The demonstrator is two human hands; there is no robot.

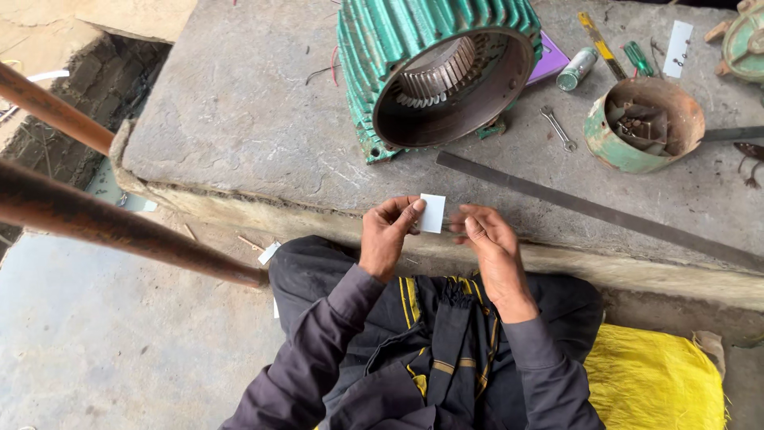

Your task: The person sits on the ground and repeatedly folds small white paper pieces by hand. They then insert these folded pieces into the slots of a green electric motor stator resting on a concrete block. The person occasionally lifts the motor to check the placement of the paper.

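Observation:
My left hand (387, 232) pinches a small white rectangular slip of paper (433, 213) between thumb and fingers, just in front of the stone slab's edge. My right hand (487, 237) is close beside it on the right, fingers curled and blurred, touching or nearly touching the slip's right edge. Both hands are above my lap, which is covered by dark cloth with yellow stripes (442, 318). Beyond them a green ribbed motor housing (414, 48) lies on its side on the slab, its open bore facing me.
On the stone slab (239, 119) lie a long flat metal bar (589, 209), a small spanner (559, 129), a rusty green bowl of parts (643, 123), a green-handled screwdriver (637, 57) and a small cylinder (576, 68). Two rusty pipes (103, 223) cross at left. Yellow matting (652, 378) lies at right.

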